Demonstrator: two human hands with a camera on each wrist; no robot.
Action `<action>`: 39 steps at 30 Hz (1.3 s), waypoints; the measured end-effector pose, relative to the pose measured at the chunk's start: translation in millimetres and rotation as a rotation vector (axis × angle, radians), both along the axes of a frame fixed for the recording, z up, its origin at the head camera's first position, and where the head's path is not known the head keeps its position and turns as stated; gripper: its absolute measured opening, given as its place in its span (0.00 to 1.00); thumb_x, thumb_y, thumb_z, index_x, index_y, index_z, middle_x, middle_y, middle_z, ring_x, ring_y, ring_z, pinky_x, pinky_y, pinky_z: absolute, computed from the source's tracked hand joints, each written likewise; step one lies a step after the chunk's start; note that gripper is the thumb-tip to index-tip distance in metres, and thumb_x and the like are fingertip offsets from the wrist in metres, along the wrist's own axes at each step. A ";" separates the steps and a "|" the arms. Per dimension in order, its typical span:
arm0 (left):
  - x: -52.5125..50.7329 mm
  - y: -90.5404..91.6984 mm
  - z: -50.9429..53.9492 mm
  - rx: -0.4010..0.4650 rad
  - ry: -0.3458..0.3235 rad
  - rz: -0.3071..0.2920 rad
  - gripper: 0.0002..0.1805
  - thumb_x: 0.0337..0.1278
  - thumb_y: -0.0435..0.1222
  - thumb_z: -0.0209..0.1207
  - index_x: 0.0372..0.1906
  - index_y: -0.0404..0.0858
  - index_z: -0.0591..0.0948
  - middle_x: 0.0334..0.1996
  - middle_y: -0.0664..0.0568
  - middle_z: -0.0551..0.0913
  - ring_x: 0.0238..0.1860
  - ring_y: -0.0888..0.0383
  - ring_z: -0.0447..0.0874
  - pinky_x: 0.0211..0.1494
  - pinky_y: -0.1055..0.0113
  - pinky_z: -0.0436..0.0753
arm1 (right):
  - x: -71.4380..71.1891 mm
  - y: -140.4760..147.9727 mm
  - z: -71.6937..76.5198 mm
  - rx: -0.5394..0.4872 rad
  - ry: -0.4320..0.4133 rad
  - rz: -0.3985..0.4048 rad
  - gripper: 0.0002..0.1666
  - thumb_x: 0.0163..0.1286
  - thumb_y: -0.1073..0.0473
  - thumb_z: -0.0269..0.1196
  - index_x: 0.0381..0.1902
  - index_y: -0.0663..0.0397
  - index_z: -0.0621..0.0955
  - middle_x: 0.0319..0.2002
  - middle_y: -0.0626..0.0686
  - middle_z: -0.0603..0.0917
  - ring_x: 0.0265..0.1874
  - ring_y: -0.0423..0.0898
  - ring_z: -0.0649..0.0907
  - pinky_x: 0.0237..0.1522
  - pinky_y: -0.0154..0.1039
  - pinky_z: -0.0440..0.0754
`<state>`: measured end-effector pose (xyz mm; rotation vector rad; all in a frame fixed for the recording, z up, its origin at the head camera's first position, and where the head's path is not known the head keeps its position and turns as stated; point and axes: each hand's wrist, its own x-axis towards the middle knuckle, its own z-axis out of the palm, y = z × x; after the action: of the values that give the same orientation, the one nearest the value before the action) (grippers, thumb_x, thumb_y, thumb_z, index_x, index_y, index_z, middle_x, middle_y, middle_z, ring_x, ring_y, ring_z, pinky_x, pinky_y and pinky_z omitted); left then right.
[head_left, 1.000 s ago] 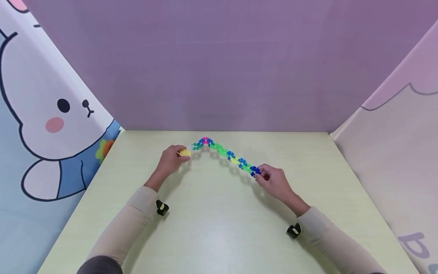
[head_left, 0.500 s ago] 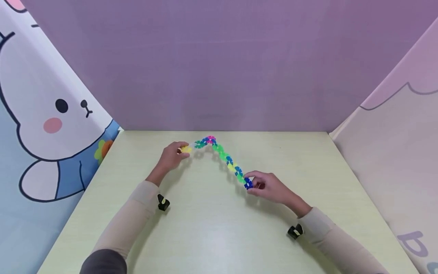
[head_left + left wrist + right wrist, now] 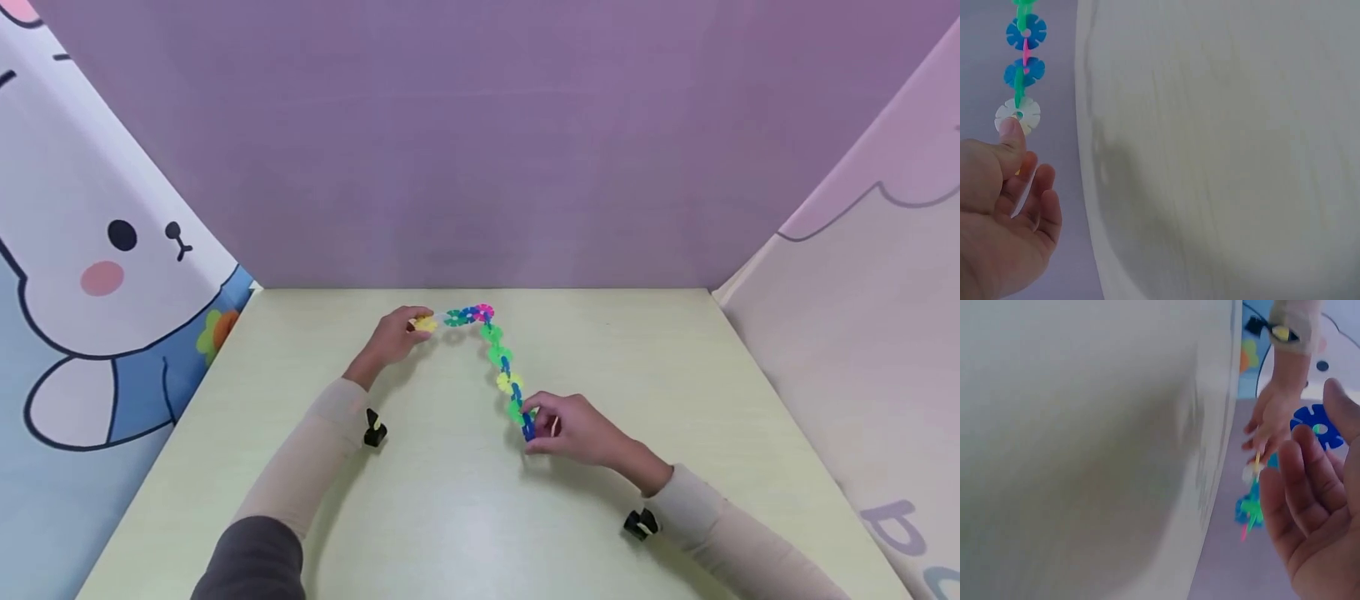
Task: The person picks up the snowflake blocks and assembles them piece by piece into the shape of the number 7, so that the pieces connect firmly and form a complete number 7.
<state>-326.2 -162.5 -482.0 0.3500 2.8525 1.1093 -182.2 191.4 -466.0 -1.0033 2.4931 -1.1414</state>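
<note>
A chain of interlocking snowflake discs [image 3: 500, 356] in several colours stretches between both hands, bent at a pink disc [image 3: 483, 312]. My left hand [image 3: 392, 335] pinches the yellow disc [image 3: 426, 323] at one end between thumb and fingers. In the left wrist view a white disc [image 3: 1032, 111] follows just past the thumb, with blue, green and pink ones beyond. At the other end, my right hand [image 3: 581, 429] pinches a dark blue disc [image 3: 528, 430], seen edge-on in the head view. The right wrist view shows that blue disc [image 3: 1305, 416] partly behind the fingers.
Below the hands lies a pale wood-grain table [image 3: 465, 517]. A purple panel [image 3: 480, 150] rises along its back edge, with printed cartoon panels [image 3: 67, 208] at the sides. Each wrist carries a small black camera [image 3: 641, 524].
My right hand has moved left and nearer to me with its chain end. The chain's bend has become sharper and sits further right. My left hand has shifted slightly right.
</note>
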 end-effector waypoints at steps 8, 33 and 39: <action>-13.2 20.3 -9.8 -0.010 -0.053 -0.050 0.24 0.74 0.36 0.58 0.71 0.41 0.74 0.69 0.41 0.74 0.55 0.44 0.79 0.61 0.51 0.79 | 16.5 -12.9 -2.4 0.088 0.037 -0.041 0.28 0.59 0.50 0.77 0.53 0.53 0.79 0.27 0.39 0.85 0.27 0.30 0.79 0.30 0.28 0.81; -22.0 36.5 -21.9 -0.104 -0.059 -0.099 0.26 0.72 0.32 0.58 0.72 0.38 0.73 0.73 0.42 0.72 0.76 0.40 0.65 0.81 0.47 0.61 | 23.8 -26.8 -18.1 0.295 0.048 -0.082 0.28 0.57 0.48 0.78 0.50 0.51 0.79 0.25 0.38 0.80 0.23 0.31 0.75 0.28 0.28 0.76; -19.1 38.2 -19.8 -0.124 -0.054 -0.092 0.26 0.71 0.32 0.59 0.72 0.39 0.73 0.72 0.42 0.73 0.75 0.41 0.66 0.81 0.47 0.60 | 22.1 -26.1 -20.7 0.321 0.045 -0.075 0.28 0.58 0.47 0.78 0.50 0.50 0.79 0.25 0.37 0.80 0.23 0.31 0.75 0.28 0.28 0.76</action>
<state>-345.3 -124.3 -501.7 0.4313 2.8099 0.9069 -160.1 165.3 -486.6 -0.8610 2.6560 -0.7091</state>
